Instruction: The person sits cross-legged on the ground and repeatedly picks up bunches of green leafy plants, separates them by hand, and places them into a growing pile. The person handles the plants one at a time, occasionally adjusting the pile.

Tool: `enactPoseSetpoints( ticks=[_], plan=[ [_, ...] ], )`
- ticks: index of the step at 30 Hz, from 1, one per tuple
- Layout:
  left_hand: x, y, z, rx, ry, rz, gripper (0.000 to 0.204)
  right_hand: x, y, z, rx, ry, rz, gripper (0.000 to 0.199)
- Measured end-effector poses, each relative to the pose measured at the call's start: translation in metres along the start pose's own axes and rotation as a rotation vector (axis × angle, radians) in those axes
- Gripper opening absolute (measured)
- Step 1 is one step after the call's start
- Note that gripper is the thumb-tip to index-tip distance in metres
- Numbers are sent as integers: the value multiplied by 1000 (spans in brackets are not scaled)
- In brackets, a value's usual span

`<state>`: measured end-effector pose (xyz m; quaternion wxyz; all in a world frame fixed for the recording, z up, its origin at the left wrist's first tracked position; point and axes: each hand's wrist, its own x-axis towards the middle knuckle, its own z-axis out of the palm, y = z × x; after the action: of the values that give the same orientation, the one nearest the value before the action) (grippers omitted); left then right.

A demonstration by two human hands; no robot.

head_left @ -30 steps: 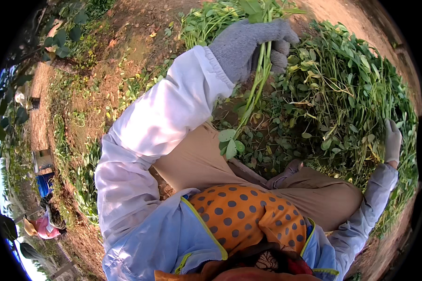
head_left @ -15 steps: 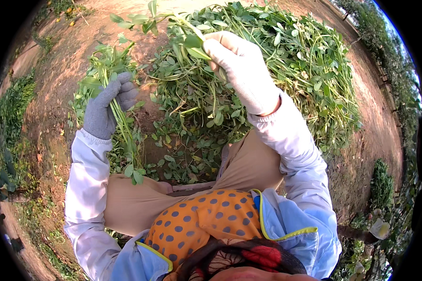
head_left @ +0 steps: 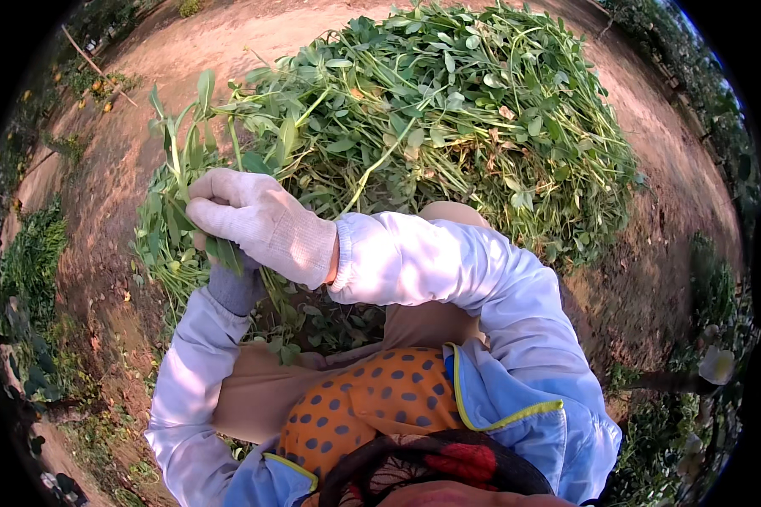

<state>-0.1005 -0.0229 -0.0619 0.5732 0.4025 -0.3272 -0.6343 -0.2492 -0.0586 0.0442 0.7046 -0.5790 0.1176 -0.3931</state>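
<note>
My right hand (head_left: 258,215), in a white knit glove, is closed on green leafy stems (head_left: 176,160), whose tops stand up beyond its fingers. Just beneath it is my left hand (head_left: 235,286) in a grey glove; the right hand and leaves cover its fingers. Stem ends of a leafy bunch (head_left: 277,300) trail out beside the left wrist, so that hand still grips the bunch. Both hands meet over the left side, above more cut greens (head_left: 156,241) on the ground.
A large heap of cut leafy plants (head_left: 473,118) lies in front, spreading to the right. Brown soil (head_left: 101,220) surrounds it. My bent legs (head_left: 262,393) are close below the hands. Green plants (head_left: 34,262) grow at far left, and a pale flower (head_left: 717,365) is at far right.
My right hand has swung left and down from above the heap, carrying its stems to the left hand. The left hand has shifted slightly right and lower, now mostly covered.
</note>
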Motion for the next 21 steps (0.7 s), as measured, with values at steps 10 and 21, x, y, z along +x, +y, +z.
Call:
enactPoseSetpoints(
  ticks=[10,21],
  plan=[
    [-10,91,5,67,456,153,29,20,-37,-128,-775,286,-61,27],
    [-18,137,-103,-30,522,395,26,7,-25,-330,-1587,694,408,33]
  ],
)
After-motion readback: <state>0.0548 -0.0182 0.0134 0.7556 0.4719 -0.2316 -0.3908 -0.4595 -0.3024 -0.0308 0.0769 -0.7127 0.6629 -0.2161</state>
